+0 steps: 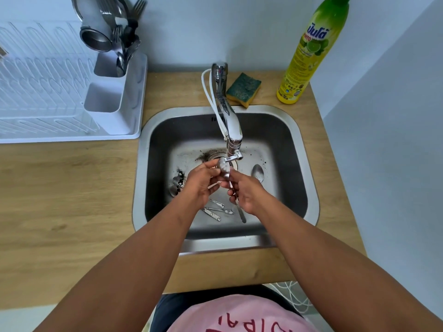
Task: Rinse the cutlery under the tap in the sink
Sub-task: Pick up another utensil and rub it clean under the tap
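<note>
Both arms extended, left hand (201, 182) curled, right hand (247, 194) gripping

Wooden counter (72, 200): drying rack (60, 92), sponge (243, 89), detergent bottle (309, 51)

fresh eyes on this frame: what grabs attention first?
Dead centre, both hands, left hand and right hand, hold a steel spoon beneath the chrome tap over the stainless sink. At top right, on the wooden counter, stands a tall yellow-green dish soap bottle.
</note>
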Action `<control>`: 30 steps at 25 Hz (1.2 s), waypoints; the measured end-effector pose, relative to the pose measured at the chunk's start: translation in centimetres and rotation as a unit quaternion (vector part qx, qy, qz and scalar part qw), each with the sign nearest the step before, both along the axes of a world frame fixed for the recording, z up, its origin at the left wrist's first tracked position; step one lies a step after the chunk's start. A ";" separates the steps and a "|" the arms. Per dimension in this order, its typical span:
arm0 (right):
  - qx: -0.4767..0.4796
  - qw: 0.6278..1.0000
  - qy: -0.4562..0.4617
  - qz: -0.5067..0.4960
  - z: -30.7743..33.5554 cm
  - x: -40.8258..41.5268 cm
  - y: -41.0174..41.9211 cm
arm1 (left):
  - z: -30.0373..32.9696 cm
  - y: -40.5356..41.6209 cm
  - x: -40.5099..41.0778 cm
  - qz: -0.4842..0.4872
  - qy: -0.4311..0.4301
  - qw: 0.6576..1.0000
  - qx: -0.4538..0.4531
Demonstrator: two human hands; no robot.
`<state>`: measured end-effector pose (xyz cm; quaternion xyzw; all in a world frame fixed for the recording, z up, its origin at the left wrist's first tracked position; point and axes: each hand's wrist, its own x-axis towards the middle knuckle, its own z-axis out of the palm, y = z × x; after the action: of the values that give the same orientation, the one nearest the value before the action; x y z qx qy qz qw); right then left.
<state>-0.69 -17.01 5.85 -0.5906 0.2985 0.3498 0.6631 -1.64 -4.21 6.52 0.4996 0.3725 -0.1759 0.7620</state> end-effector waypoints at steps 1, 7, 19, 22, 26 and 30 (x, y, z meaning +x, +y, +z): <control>-0.010 1.000 -0.003 0.014 -0.1 0.1 -0.2 | -0.2 -0.1 0.1 0.001 -0.002 1.000 -0.003; 0.020 1.000 -0.017 0.001 0.2 0.1 0.2 | -0.4 -0.4 0.7 -0.020 -0.033 0.999 -0.025; 0.115 0.992 -0.043 -0.033 -0.3 0.1 -0.7 | -0.6 -0.4 1.3 -0.065 -0.108 0.986 0.106; 0.102 0.994 -0.028 -0.031 -0.7 0.0 -0.7 | -0.8 -0.6 1.6 -0.051 -0.092 0.990 0.092; 0.104 0.994 -0.013 -0.012 -0.9 -0.1 -0.8 | -0.7 -0.6 1.1 -0.089 -0.089 0.992 0.028; 0.123 0.992 -0.017 -0.011 -0.9 -0.5 -1.7 | -1.0 -0.1 0.2 -0.110 -0.107 0.988 0.027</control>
<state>-1.17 -18.70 4.96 -0.5071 0.2483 0.3658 0.7398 -1.48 -4.29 5.56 0.5740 0.2358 -0.1940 0.7598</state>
